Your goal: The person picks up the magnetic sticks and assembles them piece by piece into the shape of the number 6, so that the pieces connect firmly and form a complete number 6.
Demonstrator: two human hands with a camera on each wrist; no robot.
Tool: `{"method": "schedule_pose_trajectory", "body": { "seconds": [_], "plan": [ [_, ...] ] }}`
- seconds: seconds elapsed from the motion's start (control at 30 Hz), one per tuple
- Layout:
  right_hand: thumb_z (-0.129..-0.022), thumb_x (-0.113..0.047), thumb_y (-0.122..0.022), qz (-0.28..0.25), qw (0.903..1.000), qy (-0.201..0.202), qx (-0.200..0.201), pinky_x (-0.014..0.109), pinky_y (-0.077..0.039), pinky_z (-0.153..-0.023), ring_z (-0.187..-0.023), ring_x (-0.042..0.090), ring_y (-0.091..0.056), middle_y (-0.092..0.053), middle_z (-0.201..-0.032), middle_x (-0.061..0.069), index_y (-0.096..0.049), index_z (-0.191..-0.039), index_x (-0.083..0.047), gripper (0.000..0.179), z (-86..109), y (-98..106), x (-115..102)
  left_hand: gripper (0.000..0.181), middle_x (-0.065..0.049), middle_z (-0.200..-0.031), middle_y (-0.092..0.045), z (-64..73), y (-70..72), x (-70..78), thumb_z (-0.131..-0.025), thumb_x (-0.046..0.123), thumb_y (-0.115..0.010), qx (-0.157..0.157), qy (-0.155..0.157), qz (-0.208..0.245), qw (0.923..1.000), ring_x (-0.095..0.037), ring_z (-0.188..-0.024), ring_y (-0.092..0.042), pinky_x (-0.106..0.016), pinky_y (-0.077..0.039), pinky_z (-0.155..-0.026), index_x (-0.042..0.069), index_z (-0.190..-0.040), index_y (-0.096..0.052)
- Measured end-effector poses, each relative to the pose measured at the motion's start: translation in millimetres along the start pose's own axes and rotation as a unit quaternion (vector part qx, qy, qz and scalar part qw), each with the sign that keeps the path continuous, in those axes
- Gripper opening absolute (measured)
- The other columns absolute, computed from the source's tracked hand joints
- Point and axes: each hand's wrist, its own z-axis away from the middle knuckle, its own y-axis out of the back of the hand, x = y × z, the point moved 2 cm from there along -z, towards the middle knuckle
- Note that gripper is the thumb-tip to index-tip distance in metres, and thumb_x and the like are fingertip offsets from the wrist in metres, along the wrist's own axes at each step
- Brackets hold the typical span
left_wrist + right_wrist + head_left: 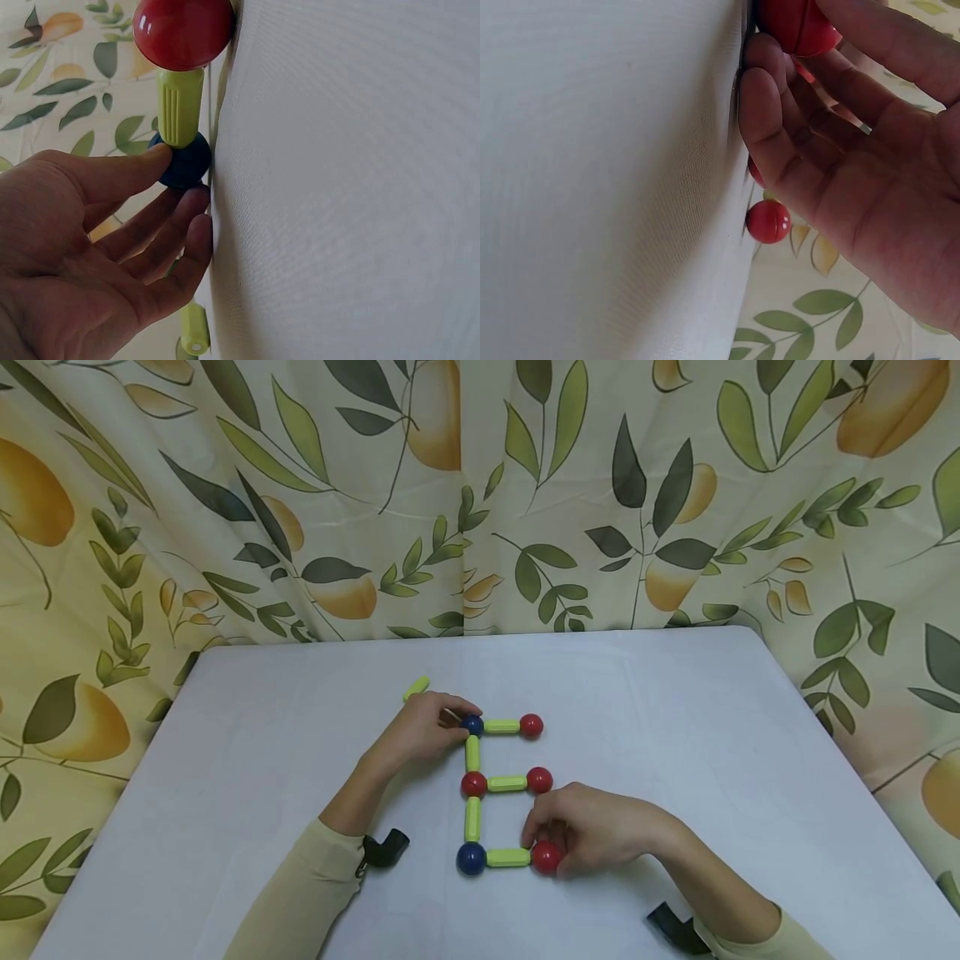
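Balls and yellow-green rods are joined on the table in the form of a letter E. My left hand (423,728) pinches the far blue ball (472,725); in the left wrist view the thumb and fingers lie either side of that blue ball (193,161). A rod (501,727) runs from it to a red ball (531,726). At the near right corner my right hand (606,828) grips a red ball (546,857), seen between thumb and fingers in the right wrist view. The near blue ball (472,858) and the middle red balls (474,784) are untouched.
A loose yellow-green rod (416,687) lies beyond my left hand. The white tabletop (675,710) ends at a patterned curtain (570,527) behind. Black wrist-worn devices (386,848) sit at both sleeves.
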Motion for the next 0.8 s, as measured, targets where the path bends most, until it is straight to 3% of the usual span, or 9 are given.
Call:
{"method": "schedule_pose_trajectory", "body": {
  "seconds": [0.8],
  "plan": [
    [-0.08,-0.001,-0.084,-0.024,0.9993,0.025,-0.015,0.023,-0.055,-0.073,-0.082,0.009,-0.061,-0.064,-0.098,-0.01,-0.072,-0.112,-0.019,0.039,-0.5,4.3,1.4,0.032,-0.002,-0.12,-0.073,-1.7,0.3,-2.8,-0.094,0.008,-0.076,-0.001,0.002,0.005,1.0,-0.021,-0.107,-0.067,-0.036,-0.059,-0.095,0.02,-0.124,-0.077]
  ]
}}
